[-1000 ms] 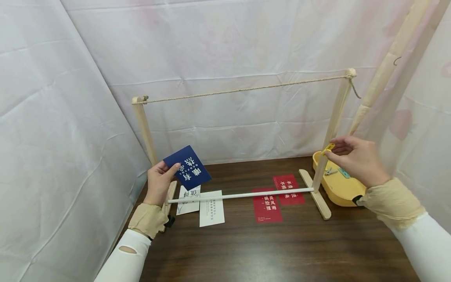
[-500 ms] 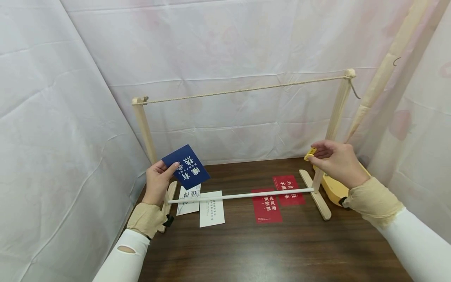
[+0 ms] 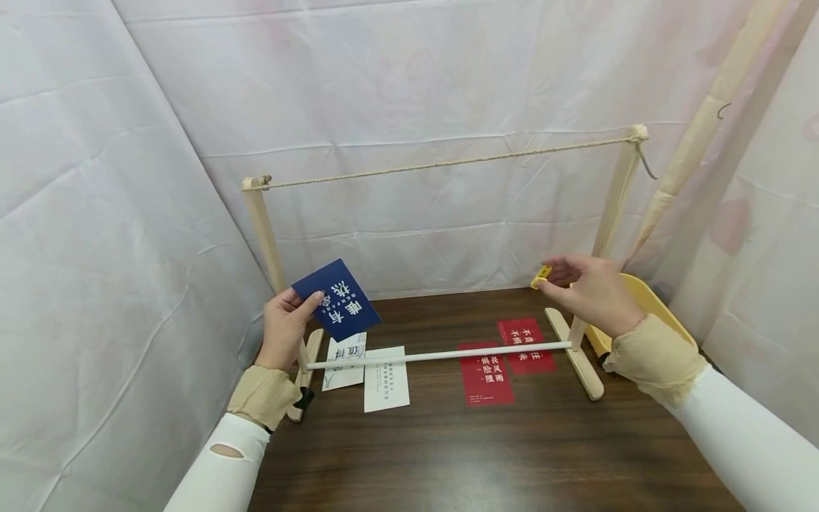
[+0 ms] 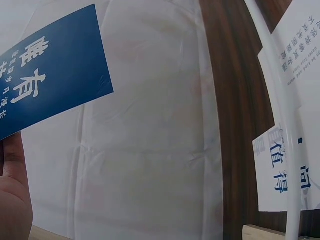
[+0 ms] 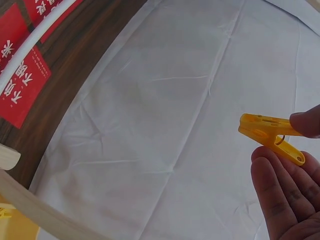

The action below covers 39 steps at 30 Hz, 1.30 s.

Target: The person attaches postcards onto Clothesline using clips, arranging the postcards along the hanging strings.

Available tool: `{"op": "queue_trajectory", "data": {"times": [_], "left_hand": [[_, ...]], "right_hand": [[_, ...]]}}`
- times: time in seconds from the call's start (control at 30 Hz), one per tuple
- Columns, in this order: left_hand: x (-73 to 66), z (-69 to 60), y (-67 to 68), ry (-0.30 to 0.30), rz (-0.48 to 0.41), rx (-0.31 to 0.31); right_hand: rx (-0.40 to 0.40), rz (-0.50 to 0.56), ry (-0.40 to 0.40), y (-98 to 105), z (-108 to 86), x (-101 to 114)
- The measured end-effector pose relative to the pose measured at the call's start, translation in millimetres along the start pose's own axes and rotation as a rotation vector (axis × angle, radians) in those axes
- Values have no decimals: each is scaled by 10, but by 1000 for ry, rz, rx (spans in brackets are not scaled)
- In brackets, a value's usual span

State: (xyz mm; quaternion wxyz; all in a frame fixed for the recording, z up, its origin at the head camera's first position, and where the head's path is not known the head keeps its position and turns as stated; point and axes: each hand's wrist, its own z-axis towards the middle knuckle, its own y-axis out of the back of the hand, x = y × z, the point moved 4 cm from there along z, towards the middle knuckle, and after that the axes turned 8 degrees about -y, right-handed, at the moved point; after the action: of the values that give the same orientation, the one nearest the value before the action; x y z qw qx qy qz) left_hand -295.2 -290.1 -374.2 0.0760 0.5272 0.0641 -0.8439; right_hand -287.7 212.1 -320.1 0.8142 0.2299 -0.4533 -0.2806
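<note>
A dark blue card (image 3: 337, 301) with white characters is pinched between the thumb and fingers of the left hand (image 3: 286, 331), near the left post; the card also fills the upper left of the left wrist view. Thumb and fingers of the right hand (image 3: 591, 293) grip a yellow clip (image 3: 541, 276) in front of the right post. In the right wrist view the clip (image 5: 270, 132) lies between thumb and fingertips, its tip pointing left. A string (image 3: 441, 165) runs between the tops of two wooden posts, above both hands, with nothing hanging on it.
Two white cards (image 3: 387, 384) lie at the left of the dark table (image 3: 441, 462), two red cards (image 3: 488, 380) at the right. A white rod (image 3: 448, 354) joins the stand's feet. Behind the right hand is a yellow tray (image 3: 665, 311).
The right hand has moved left with the yellow clip, from beside the right post to the left of it. The left hand and blue card have shifted only slightly left.
</note>
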Motion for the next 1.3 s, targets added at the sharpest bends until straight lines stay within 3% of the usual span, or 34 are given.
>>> {"op": "queue_trajectory", "data": {"times": [0.27,0.57,0.97,1.3], "left_hand": [[-73,48,12,-9,15,-3],[-144,92,28,-29,28,-1],[-245,136,52,-45,29,-9],[-302,177,54,-80,12,-6]], "right_hand": [[5,23,72,-89,85,164],[35,1,70,-161,201,357],[13,19,189,-208,406,601],[20,28,224,-257,513,691]]}}
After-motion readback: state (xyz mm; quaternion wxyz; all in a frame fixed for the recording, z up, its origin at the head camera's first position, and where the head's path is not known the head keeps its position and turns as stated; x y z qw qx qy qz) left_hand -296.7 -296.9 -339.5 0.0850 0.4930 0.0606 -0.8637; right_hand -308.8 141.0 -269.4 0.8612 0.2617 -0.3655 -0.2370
